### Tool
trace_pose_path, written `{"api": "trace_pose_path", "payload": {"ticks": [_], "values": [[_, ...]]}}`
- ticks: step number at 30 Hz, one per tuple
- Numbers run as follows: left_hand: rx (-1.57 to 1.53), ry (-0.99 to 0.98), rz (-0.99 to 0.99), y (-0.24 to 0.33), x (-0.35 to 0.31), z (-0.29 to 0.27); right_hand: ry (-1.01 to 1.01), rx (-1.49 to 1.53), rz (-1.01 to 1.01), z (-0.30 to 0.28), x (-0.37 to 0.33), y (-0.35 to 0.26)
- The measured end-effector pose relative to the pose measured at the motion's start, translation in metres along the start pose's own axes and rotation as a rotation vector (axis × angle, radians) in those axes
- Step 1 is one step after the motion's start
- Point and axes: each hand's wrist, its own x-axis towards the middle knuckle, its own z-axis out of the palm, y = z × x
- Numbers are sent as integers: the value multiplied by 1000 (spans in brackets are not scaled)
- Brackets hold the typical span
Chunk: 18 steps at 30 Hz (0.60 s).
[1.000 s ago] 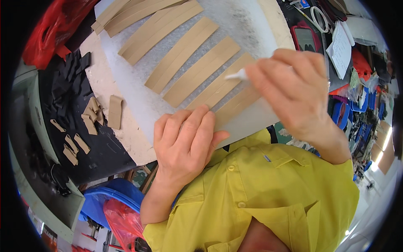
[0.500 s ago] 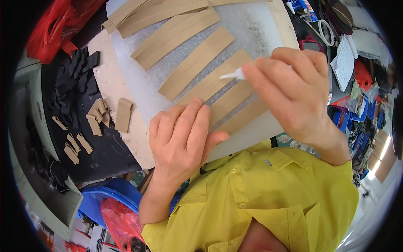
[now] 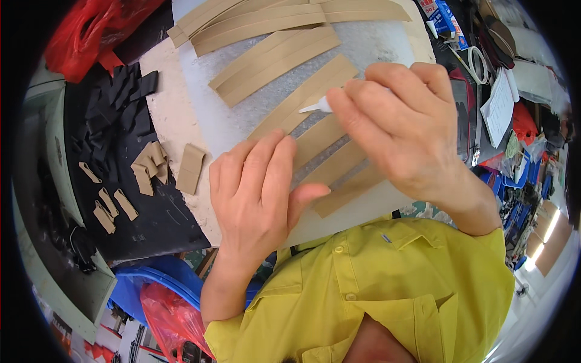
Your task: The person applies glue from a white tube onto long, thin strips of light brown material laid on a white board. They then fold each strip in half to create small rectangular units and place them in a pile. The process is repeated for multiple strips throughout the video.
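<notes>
Several tan fabric strips (image 3: 275,63), each with a lengthwise seam line, are fanned out on a translucent white sheet (image 3: 387,60). My left hand (image 3: 254,187) lies with its fingers extended over the left end of one strip (image 3: 324,81), thumb stretched out to the right. In my right hand (image 3: 405,127) is a small white glue bottle (image 3: 324,106), its body mostly hidden by the fingers. The tapered nozzle points left, with its tip at the near edge of that same strip. Nearer to me, further strips (image 3: 348,190) lie partly under my hands.
At the left, black fabric pieces (image 3: 115,103), folded tan pieces (image 3: 150,166) and small tan loops (image 3: 126,204) rest on a black surface. A blue bin (image 3: 151,272) with a red bag stands below. Notepaper (image 3: 497,109) and a white ring (image 3: 478,63) are at the right.
My view has shifted slightly. Both hands have moved to a strip farther from me, and the nozzle tip has gone from the nearer strip to this one. The bottle stays in my right hand.
</notes>
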Motion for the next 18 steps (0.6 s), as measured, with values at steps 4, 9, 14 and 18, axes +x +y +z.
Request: {"api": "trace_pose_path", "payload": {"ticks": [4, 9, 14, 18], "values": [[23, 21, 10, -2, -7, 3, -12, 0, 10, -2, 2, 10], [23, 23, 22, -2, -6, 4, -21, 55, 2, 2, 10, 4], [16, 113, 61, -6, -7, 9, 140, 182, 324, 1, -20, 43], [-32, 240, 111, -2, -11, 1, 396, 1035, 865, 5, -58, 75]]}}
